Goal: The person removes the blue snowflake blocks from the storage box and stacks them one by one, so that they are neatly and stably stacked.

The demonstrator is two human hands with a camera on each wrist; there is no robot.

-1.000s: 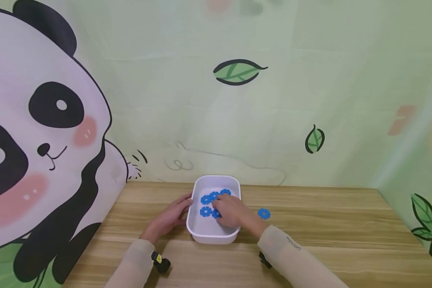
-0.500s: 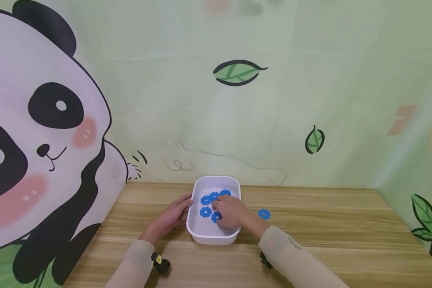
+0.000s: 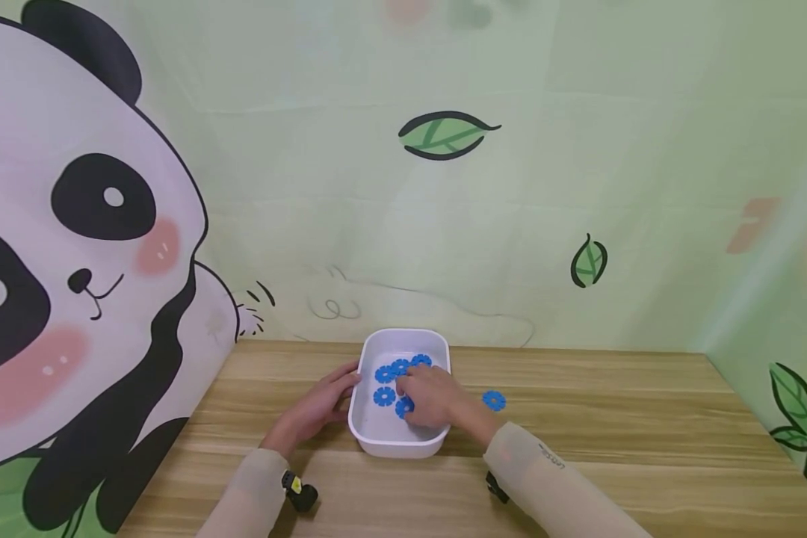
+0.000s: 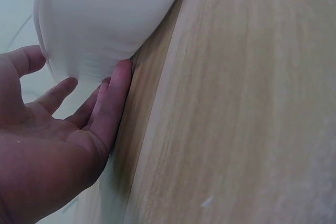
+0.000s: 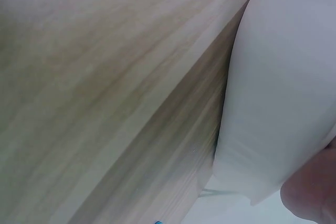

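A white rectangular tray (image 3: 397, 449) stands on the table with several blue notched discs inside it. My left hand (image 3: 319, 400) rests against its left wall, fingers extended; the left wrist view shows the fingertips (image 4: 123, 65) low on the outer wall and the thumb by the rim. Reaching over the right rim, my right hand (image 3: 433, 396) has its thumb and curled index finger at a blue disc (image 3: 401, 410), partly covering it. Other discs lie ahead of it, including one disc (image 3: 378, 397) near the left wall. Only part of my right hand (image 5: 312, 187) shows in the right wrist view.
One more blue disc (image 3: 487, 399) lies on the wooden table (image 3: 619, 426), right of the tray. Behind the table rises a pale green backdrop (image 3: 296, 187) printed with a panda and leaves. Both wrists carry black straps.
The blue disc at my right hand's fingers has slid slightly towards the near end of the tray. My left hand and the tray stay in place.
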